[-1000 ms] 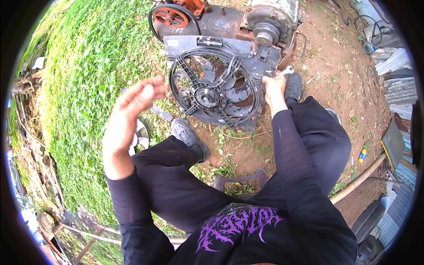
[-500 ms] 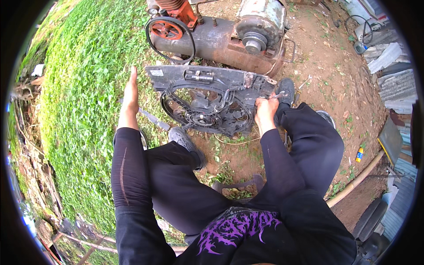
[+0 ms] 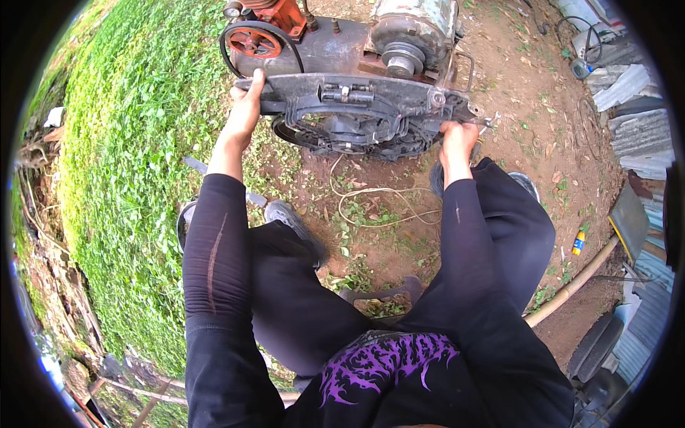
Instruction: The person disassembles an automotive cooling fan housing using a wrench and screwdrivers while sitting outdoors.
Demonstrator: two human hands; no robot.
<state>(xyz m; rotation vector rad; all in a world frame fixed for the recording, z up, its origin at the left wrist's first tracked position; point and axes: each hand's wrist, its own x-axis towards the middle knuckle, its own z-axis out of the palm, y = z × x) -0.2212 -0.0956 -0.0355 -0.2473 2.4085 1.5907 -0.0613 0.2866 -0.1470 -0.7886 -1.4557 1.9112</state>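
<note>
A black radiator fan shroud (image 3: pixel 421 93) with a fan and motor in it hangs between my hands, tilted and lifted off the ground. My left hand (image 3: pixel 245 114) grips its left end, thumb up along the edge. At the right end, my right hand (image 3: pixel 458 139) is closed on the lower corner, its fingertips partly hidden by the shroud. A thin metal tool (image 3: pixel 486 122) juts out past my right hand; its kind is too small to tell.
A rusty air compressor (image 3: pixel 335 53) with a red pump wheel (image 3: pixel 255 43) and an electric motor (image 3: pixel 414 36) stands just beyond. Pale cord (image 3: pixel 371 222) loops on the dirt between my shoes. Corrugated sheets (image 3: pixel 642 135), a bamboo pole (image 3: pixel 574 282) and a small yellow bottle (image 3: pixel 579 242) lie rightward.
My left hand has gone from open in the air to gripping the shroud's left end. The shroud has risen and tilted flatter, moving away and rightward, uncovering the cord beneath.
</note>
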